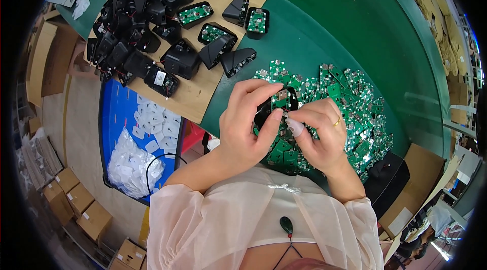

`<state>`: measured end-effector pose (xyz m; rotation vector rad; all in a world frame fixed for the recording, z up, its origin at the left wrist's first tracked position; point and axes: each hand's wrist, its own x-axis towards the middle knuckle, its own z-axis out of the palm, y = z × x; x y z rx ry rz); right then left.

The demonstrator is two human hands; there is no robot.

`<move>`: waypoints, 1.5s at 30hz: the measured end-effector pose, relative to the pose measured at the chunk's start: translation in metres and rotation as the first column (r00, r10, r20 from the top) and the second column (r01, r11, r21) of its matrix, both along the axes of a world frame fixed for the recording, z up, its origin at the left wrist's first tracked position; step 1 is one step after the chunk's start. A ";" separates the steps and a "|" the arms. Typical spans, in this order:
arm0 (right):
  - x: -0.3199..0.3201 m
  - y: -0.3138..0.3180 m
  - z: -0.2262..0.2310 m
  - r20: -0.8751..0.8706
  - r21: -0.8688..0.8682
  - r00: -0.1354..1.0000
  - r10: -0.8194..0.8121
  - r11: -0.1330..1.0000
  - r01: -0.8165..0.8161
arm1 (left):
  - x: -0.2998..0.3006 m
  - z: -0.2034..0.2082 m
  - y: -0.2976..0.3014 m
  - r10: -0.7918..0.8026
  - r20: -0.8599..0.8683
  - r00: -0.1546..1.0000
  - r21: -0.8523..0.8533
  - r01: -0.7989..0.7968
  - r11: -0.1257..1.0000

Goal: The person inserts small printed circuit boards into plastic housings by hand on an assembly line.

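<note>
My left hand (240, 124) is wrapped round a black plastic housing (262, 113), whose open side shows a green circuit board (280, 98). Fingers of my right hand (322, 130) are pinched together at the housing's near right edge. What they hold there, if anything, is too small and covered to make out. A pale finger cot (294, 126) covers the right thumb, and a ring sits on one finger. Just beyond and under both hands spreads a heap of loose green circuit boards (350, 98) on the green table (304, 26).
Black housings (137, 14) are piled on brown paper (203, 85) at the far left. Several with boards inside, like this one (257, 21), lie near its right edge. A blue bin (115, 118) at left holds white pieces and a plastic bag (133, 163). Cardboard (413, 184) stands at right.
</note>
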<state>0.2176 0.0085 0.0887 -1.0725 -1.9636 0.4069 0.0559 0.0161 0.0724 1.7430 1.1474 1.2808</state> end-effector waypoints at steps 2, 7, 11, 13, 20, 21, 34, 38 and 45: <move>0.000 0.000 0.001 0.003 0.001 1.000 0.002 1.000 -0.002 | 0.000 0.000 0.001 0.016 -0.013 1.000 0.053 -0.015 0.998; -0.002 -0.002 -0.002 0.080 0.060 0.997 -0.010 0.998 0.005 | 0.001 0.000 0.001 0.030 -0.021 0.999 0.093 -0.028 0.995; -0.004 -0.003 -0.010 0.106 0.075 0.994 -0.006 0.997 -0.002 | 0.002 -0.006 0.003 0.050 -0.042 0.998 0.167 -0.042 0.985; -0.006 0.004 -0.021 0.061 0.071 0.998 0.019 0.997 -0.023 | 0.000 -0.009 0.001 0.048 -0.029 0.998 0.127 -0.044 0.991; -0.013 -0.011 -0.017 -0.501 -0.590 0.848 -0.172 0.785 -0.190 | 0.001 -0.012 -0.002 -0.005 0.058 0.998 0.040 0.002 0.999; -0.017 -0.012 -0.015 -0.592 -0.655 0.768 -0.244 0.701 -0.282 | 0.002 -0.011 -0.003 -0.009 0.059 0.998 0.042 0.006 0.999; -0.015 0.006 -0.001 -0.586 -0.695 0.712 -0.387 0.691 -0.196 | -0.005 -0.017 -0.009 -0.082 0.038 0.996 -0.071 0.084 0.994; -0.009 -0.007 -0.005 -0.637 -0.670 0.697 -0.331 0.685 -0.287 | -0.025 -0.017 -0.004 -0.198 -0.080 0.977 -0.297 0.166 0.940; -0.006 -0.014 -0.012 -0.116 -0.175 0.977 0.181 0.964 -0.199 | -0.024 -0.019 0.001 -0.053 0.655 0.754 -0.612 0.571 0.547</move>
